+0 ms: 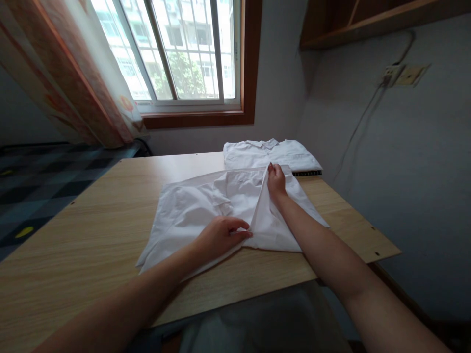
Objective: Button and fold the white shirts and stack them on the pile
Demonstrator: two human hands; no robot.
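A white shirt [206,206] lies spread on the wooden table [91,235], just past the near edge and a little right of centre, its long axis running roughly from 8 o'clock to 2 o'clock; which end is the collar I cannot tell, since the cloth is bunched. The left hand [221,236] pinches a raised fold at the shirt's near hem, at 6 o'clock, fingers closed on the fabric. The right hand [275,179] grips the same fold at its far end, toward 12 o'clock, fingers also clamped on cloth. Holding both ends seems to keep the crease taut and straight between them, so the flap at 3 o'clock hangs from a clean line. Beyond it, at 1 o'clock, a folded white shirt [268,153] rests flat near the wall, collar toward the window [184,49].
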